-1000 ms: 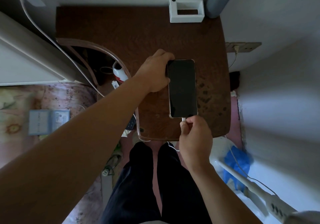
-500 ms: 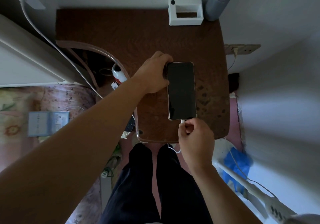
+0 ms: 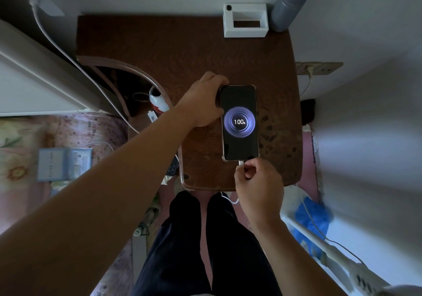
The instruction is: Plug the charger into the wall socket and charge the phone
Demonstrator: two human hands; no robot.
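Nearest the camera, the right hand has its grip pinched narrow on the white cable plug, which sits in the near end of the phone; the white cable drops from that hand over the near edge of the bench. The phone lies flat on the brown bench, screen up, showing a round charging graphic that reads 100%. Just past it, the left hand rests over the phone's far left corner and side, bracing it; whether those fingers curl around the edge or only press on it I cannot tell. Farther off, against the right wall, a wall socket has a white plug in it with a thin lead hanging down, likely the charger. At the back of the bench stand a white box and a grey bottle. From here the risk, as I judge it, is a tug on letting go: the cable hangs off the edge, so a snag on a leg could pull the plug out or drag the phone toward the edge. Against half a second ago, the black screen has lit with the charging graphic, while both hands stay as they were.
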